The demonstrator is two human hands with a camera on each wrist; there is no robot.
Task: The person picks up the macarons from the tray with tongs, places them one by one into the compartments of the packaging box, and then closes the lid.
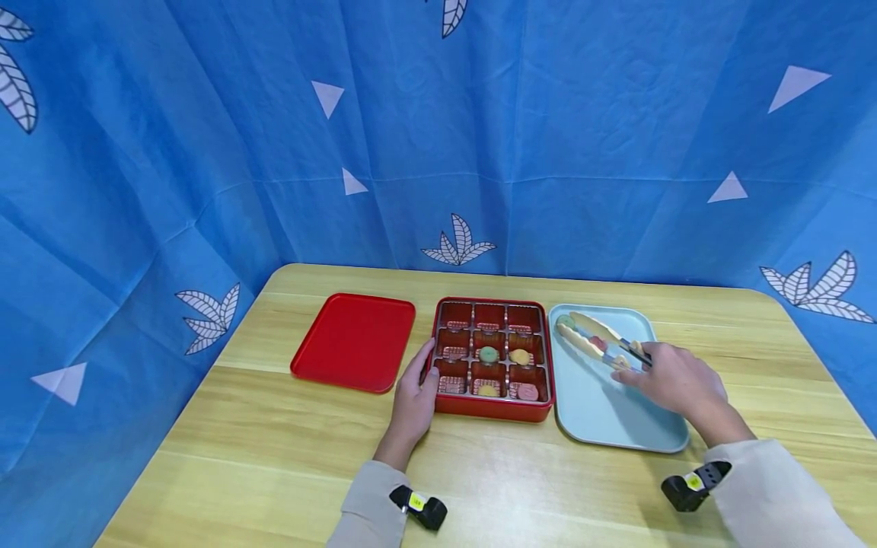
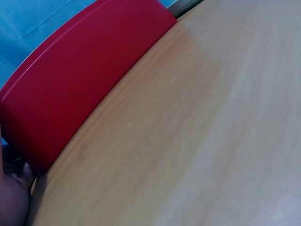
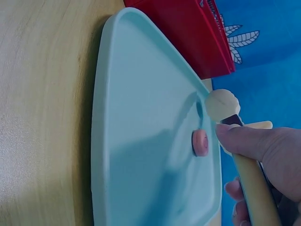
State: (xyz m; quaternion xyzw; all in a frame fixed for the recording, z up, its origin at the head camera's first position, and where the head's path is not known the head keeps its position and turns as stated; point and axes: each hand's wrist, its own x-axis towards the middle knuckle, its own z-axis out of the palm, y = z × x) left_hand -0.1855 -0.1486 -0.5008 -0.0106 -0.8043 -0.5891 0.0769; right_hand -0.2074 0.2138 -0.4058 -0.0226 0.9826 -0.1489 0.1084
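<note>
My left hand [image 1: 415, 394] rests against the left side of a red box [image 1: 495, 409], near its front corner. Divided into a grid of compartments, the box holds a green mooncake [image 1: 488, 355], two yellow ones [image 1: 521, 357] and a pink one [image 1: 527, 392]. Over the pale blue tray [image 1: 617, 422], my right hand [image 1: 681, 378] grips tongs [image 1: 578, 341] with pale tips. Those tips lie at a green mooncake [image 1: 566, 323] in the tray's far left corner. A pink mooncake [image 3: 201, 142] lies on the tray, seen between the tong arms in the head view.
A red lid [image 1: 356, 342] lies flat on the wooden table [image 1: 274, 441], left of the box. Standing close together, box and tray leave a narrow gap. A blue curtain [image 1: 411, 114] hangs behind the table and along its left side.
</note>
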